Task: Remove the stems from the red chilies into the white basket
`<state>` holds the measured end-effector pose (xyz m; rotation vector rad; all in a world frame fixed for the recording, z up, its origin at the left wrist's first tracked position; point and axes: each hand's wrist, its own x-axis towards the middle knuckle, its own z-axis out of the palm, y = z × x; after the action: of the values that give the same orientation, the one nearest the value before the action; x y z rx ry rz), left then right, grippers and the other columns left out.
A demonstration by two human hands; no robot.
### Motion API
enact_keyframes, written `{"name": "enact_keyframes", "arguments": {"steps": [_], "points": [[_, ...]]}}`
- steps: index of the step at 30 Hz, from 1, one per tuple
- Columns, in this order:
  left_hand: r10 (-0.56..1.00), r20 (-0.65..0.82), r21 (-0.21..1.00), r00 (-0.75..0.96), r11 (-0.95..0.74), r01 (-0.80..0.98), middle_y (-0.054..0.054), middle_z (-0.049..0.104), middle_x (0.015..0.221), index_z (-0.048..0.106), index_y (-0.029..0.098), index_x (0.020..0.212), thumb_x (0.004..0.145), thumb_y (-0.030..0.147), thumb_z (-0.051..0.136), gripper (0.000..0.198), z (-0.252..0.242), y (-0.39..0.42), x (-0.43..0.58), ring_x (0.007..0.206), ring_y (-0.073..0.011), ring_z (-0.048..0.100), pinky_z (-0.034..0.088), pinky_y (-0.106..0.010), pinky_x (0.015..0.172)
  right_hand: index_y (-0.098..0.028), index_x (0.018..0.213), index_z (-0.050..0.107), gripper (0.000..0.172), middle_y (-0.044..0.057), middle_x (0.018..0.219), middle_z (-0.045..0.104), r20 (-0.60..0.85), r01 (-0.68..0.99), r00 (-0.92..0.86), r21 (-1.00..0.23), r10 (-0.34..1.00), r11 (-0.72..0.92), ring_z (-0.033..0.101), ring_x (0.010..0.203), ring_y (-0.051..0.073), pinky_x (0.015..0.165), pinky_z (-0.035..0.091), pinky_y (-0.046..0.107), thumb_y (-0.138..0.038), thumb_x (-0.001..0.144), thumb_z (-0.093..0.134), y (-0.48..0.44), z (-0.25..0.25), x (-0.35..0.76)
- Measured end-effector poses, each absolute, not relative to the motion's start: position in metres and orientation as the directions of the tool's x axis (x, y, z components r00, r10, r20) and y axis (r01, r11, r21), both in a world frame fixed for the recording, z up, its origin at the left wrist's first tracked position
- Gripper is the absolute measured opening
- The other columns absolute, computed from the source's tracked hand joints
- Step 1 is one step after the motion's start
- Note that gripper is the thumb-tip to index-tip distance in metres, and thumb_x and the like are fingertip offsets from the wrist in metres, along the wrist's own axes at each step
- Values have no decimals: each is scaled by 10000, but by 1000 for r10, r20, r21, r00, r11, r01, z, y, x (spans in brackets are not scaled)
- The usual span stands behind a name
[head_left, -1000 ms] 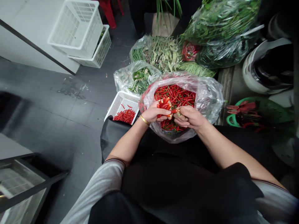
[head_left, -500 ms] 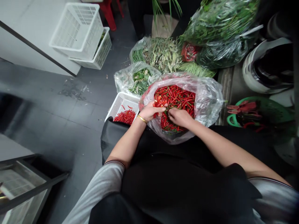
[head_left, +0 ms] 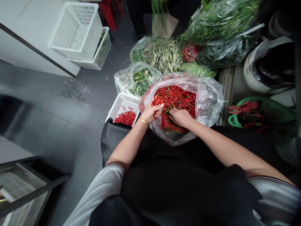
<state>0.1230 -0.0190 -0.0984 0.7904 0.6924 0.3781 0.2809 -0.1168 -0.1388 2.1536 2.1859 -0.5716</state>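
Note:
A clear plastic bag (head_left: 211, 97) full of red chillies (head_left: 181, 95) rests against my lap. My left hand (head_left: 150, 112), with a gold bangle at the wrist, is closed round a small bunch of red chillies (head_left: 156, 101) at the bag's left edge. My right hand (head_left: 179, 116) is down in the chillies inside the bag, fingers curled into the pile; what they hold is hidden. A small white basket (head_left: 122, 105) with a few red chillies (head_left: 125, 117) sits on the floor left of the bag.
Behind stand bags of green leaves (head_left: 138, 80), long beans and stalks (head_left: 164, 53), and a big bag of greens (head_left: 218, 22). Two stacked white crates (head_left: 77, 29) stand at the far left. A green basin (head_left: 270, 111) with red pieces is on the right. A metal rack (head_left: 25, 185) is near left.
My right hand left the left hand and reached down into the bag's chillies. The left hand drew slightly up and left with its bunch.

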Motion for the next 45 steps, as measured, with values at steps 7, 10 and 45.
{"name": "enact_keyframes", "arguments": {"steps": [7, 10, 45], "points": [[605, -330, 835, 725, 545, -75, -32, 652, 736, 584, 139, 916, 650, 301, 790, 374, -103, -33, 143, 736, -146, 645, 471, -234, 617, -190, 762, 535, 317, 34, 628, 620, -105, 512, 131, -845, 986, -157, 563, 566, 161, 571, 406, 268, -484, 874, 503, -108, -76, 303], [605, -328, 872, 725, 490, -14, -15, 629, 688, 571, 152, 897, 649, 341, 794, 384, -100, -39, 147, 618, -119, 604, 405, -203, 505, -179, 784, 572, 316, 91, 796, 670, 4, 803, 143, -585, 990, -114, 604, 721, 193, 619, 397, 273, -434, 913, 437, -111, -62, 288], [622, -294, 850, 725, 517, -99, -42, 638, 910, 534, 129, 901, 515, 240, 849, 511, -111, -33, 140, 856, -161, 650, 432, -244, 671, -180, 777, 653, 279, 115, 822, 689, -570, 904, 315, -64, 759, -424, 645, 797, 244, 627, 431, 302, -449, 819, 596, -157, -150, 335]]}}
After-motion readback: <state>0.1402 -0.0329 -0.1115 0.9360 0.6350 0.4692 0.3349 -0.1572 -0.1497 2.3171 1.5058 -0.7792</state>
